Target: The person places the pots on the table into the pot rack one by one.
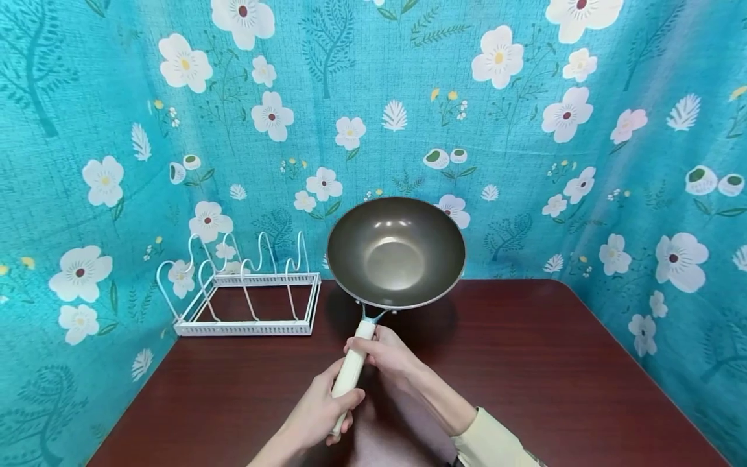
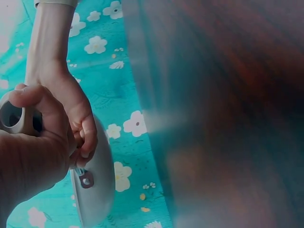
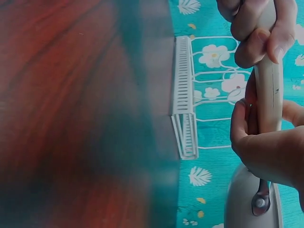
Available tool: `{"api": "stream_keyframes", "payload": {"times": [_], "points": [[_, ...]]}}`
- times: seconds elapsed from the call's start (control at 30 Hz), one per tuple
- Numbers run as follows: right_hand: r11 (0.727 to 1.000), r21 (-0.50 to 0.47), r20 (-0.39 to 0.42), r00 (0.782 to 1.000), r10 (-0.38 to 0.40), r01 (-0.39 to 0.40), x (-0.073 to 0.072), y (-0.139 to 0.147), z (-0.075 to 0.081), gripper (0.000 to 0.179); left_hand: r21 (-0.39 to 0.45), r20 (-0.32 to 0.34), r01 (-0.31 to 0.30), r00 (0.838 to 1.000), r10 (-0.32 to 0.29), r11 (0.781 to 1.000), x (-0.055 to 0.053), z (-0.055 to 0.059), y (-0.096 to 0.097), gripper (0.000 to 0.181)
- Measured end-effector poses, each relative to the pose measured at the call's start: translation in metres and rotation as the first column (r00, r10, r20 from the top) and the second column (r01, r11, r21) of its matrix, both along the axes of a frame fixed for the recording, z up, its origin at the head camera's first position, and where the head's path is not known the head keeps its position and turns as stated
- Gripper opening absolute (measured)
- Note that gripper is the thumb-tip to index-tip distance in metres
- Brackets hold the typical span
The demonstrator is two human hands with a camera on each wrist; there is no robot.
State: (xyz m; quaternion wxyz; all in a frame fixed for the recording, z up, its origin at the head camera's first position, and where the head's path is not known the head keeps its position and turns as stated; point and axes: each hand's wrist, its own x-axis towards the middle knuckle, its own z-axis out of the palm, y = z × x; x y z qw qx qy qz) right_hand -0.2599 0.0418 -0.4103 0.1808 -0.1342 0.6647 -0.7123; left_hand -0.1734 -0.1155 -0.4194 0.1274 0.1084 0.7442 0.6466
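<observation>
Both hands, left hand (image 1: pixel 320 407) and right hand (image 1: pixel 386 355), wrapped round the cream handle of the dark round metal wok (image 1: pixel 395 252); white wire rack (image 1: pixel 245 295) at roughly 9 o'clock, probably untouched.

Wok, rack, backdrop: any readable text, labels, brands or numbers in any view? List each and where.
None readable in any view.
Wok: no marking visible; cream handle plain where it shows between the hands.
White rack: bare wire.
Backdrop: flower and leaf print only.
Wrist views: table blurred.
</observation>
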Motion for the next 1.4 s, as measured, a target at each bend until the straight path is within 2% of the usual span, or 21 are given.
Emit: {"api": "stream_keyframes", "payload": {"times": [0.23,0.43,0.6,0.7,0.8,0.93,1.1,1.2,1.33,1.4], "points": [[1.0,-0.012,-0.048,0.999,0.013,-0.014,-0.006,-0.008,0.011,0.017,-0.035,-0.031,-0.055,0.998,0.054,0.998,0.0,0.008,-0.001,0.058],[0.999,0.034,-0.085,0.996,0.001,0.002,-0.005,-0.017,0.02,0.022,-0.031,-0.05,-0.099,0.994,0.098,0.995,0.003,0.012,-0.003,0.062],[0.992,0.111,-0.112,0.993,-0.046,0.058,-0.003,-0.023,0.026,0.033,-0.045,-0.065,-0.137,0.989,0.134,0.99,0.004,0.015,-0.005,0.061],[0.977,0.183,-0.168,0.983,-0.075,0.106,-0.002,-0.025,0.032,0.038,-0.074,-0.085,-0.169,0.983,0.163,0.983,0.004,0.018,-0.007,0.065],[0.957,0.247,-0.25,0.964,-0.091,0.154,-0.001,-0.027,0.039,0.041,-0.1,-0.108,-0.208,0.974,0.197,0.973,0.004,0.021,-0.008,0.069],[0.93,0.3,-0.356,0.929,-0.099,0.214,0.002,-0.03,0.047,0.036,-0.159,-0.197,-0.282,0.948,0.25,0.946,0.004,0.024,-0.01,0.07],[0.888,0.375,-0.427,0.9,-0.089,0.266,0.006,-0.037,0.053,0.035,-0.262,-0.306,-0.381,0.904,0.298,0.887,0.006,0.023,-0.011,0.066],[0.876,0.394,-0.452,0.888,-0.079,0.279,0.008,-0.043,0.054,0.034,-0.277,-0.333,-0.414,0.888,0.318,0.867,0.007,0.021,-0.011,0.066],[0.875,0.381,-0.481,0.872,-0.089,0.3,0.009,-0.049,0.057,0.031,-0.274,-0.357,-0.443,0.871,0.338,0.853,0.008,0.02,-0.013,0.073],[0.878,0.374,-0.483,0.871,-0.091,0.3,0.009,-0.051,0.058,0.03,-0.283,-0.38,-0.46,0.859,0.342,0.841,0.008,0.02,-0.013,0.075]]}}
